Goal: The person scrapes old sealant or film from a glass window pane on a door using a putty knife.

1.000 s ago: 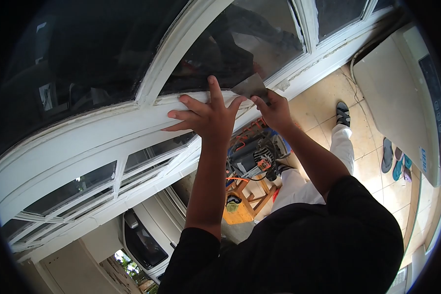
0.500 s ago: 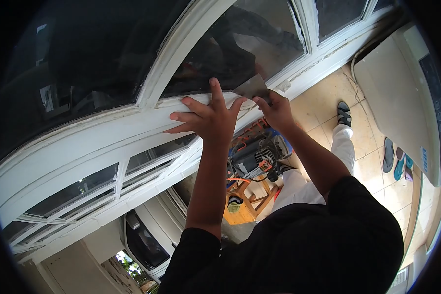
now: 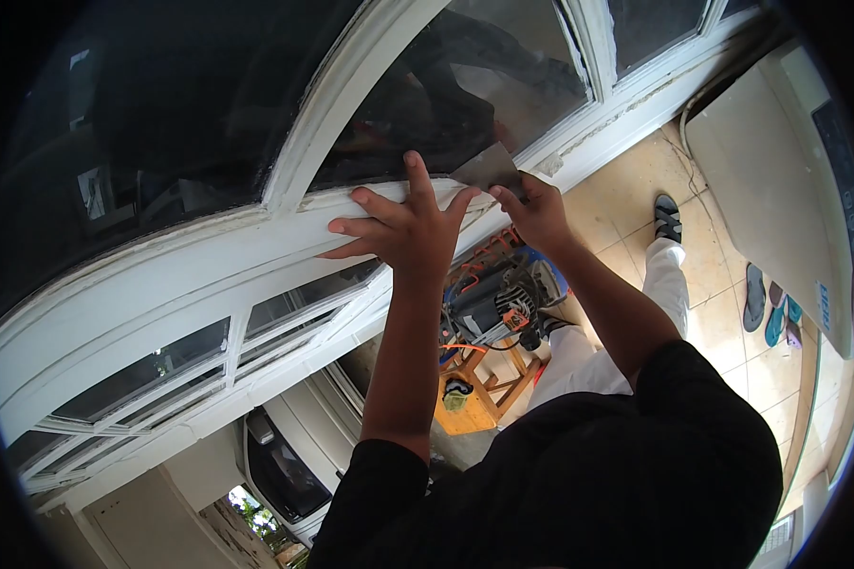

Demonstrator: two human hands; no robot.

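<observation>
My left hand (image 3: 403,226) lies with its fingers spread against the white window frame (image 3: 256,228), one fingertip reaching over the dark glass pane (image 3: 417,119). Just to its right, my right hand (image 3: 538,216) pinches a thin, flat grey rectangular sheet (image 3: 487,168) between thumb and fingers. The sheet's far edge is right at the lower border of the glass, where it meets the frame. The left thumb tip comes close to the sheet's lower edge and to the right thumb. Along this frame the white paint looks rough and worn.
Below the hands stands a machine with a motor (image 3: 503,302), with orange hose around it, beside a wooden stool (image 3: 470,408). A white appliance (image 3: 778,180) is on the right, with slippers (image 3: 754,296) on the tiled floor. A vehicle (image 3: 294,455) is parked at lower left.
</observation>
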